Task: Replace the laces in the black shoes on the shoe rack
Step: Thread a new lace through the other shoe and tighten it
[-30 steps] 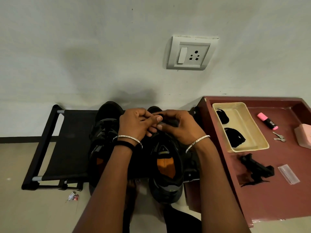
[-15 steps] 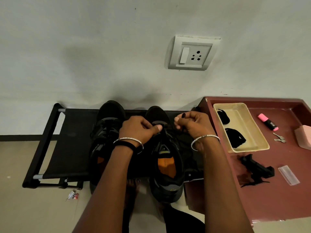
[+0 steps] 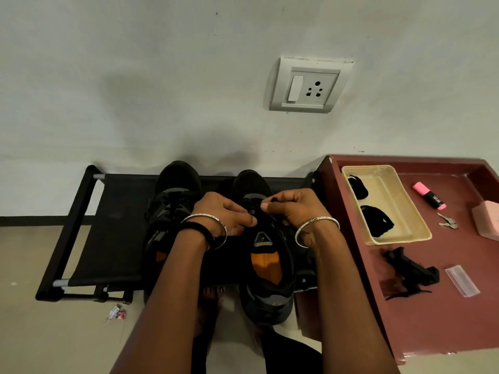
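Note:
Two black shoes stand side by side on a black shoe rack [image 3: 108, 238] against the wall. The left shoe [image 3: 172, 201] is partly covered by my left forearm. The right shoe [image 3: 267, 265] has an orange insole. Both hands work over the right shoe's lacing. My left hand [image 3: 224, 211] pinches the black lace near the tongue. My right hand [image 3: 291, 209] pinches a black lace end between thumb and fingertips. The lace itself is hard to make out against the black shoe.
A maroon table [image 3: 432, 319] stands at the right. On it lie a beige tray [image 3: 405, 233] holding black lace bundles, a black tangle of laces [image 3: 410, 273], a pink highlighter [image 3: 429, 195], keys [image 3: 448, 222], a clear plastic sleeve [image 3: 461, 283] and a pink box [image 3: 487, 222]. A wrapper [image 3: 116, 314] lies on the floor.
My hands were together a second ago, then drew apart with the lace. Now they have come closer again over the right shoe's lacing.

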